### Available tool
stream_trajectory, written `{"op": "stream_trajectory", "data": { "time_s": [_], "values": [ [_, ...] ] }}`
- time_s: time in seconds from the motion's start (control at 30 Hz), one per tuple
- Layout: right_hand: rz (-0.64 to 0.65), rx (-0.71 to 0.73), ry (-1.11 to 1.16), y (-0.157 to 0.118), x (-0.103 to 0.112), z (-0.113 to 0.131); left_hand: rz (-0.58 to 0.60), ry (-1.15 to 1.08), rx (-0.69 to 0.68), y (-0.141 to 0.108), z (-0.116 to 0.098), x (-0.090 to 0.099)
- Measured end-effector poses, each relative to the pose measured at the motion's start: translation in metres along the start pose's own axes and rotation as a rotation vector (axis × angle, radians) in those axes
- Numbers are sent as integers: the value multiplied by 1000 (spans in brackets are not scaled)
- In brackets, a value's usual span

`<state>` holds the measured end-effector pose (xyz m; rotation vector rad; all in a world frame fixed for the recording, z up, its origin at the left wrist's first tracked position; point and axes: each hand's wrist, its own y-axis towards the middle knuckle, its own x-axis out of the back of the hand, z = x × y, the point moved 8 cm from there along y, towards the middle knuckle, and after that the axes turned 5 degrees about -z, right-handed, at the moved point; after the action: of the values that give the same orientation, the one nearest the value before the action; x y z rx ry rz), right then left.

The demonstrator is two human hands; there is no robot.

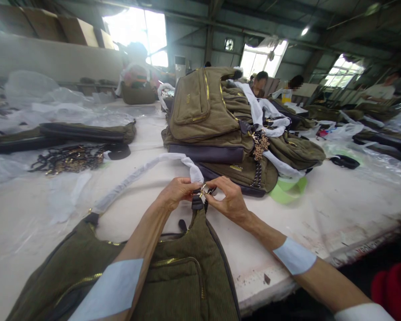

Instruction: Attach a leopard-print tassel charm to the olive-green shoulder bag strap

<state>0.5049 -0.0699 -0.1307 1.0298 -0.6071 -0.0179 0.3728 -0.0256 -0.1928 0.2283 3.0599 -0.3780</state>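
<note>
An olive corduroy bag (173, 285) with gold zippers lies at the lower left, its strap (130, 177) wrapped in white tissue. At the strap's right end, my left hand (176, 192) pinches the dark tab and metal ring. Facing it, my right hand (227, 198) closes thumb and forefinger on a gold clasp (204, 189) with a dark cord. The two hands' fingertips nearly meet there. Whether the clasp is hooked on the ring is too small to tell.
Stacked olive bags (200, 111) with a leopard-pattern charm (260, 145) rise behind my hands. A pile of charms (73, 160) lies at left, near plastic wrapping (53, 107). Green strip (289, 189) sits right. Several people are in the background. The table edge (284, 285) runs along the lower right.
</note>
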Motion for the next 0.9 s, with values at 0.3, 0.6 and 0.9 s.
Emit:
{"op": "stream_trajectory", "data": {
  "time_s": [0.3, 0.6, 0.9],
  "values": [
    [9, -39, -72, -4, -4, -9, 59, 42, -47, -7, -8, -11],
    [177, -31, 38, -4, -12, -9, -33, 81, -122, -7, -17, -9],
    [308, 86, 102, -5, -12, -8, 59, 35, -41, -6, -13, -11]
  ]
}}
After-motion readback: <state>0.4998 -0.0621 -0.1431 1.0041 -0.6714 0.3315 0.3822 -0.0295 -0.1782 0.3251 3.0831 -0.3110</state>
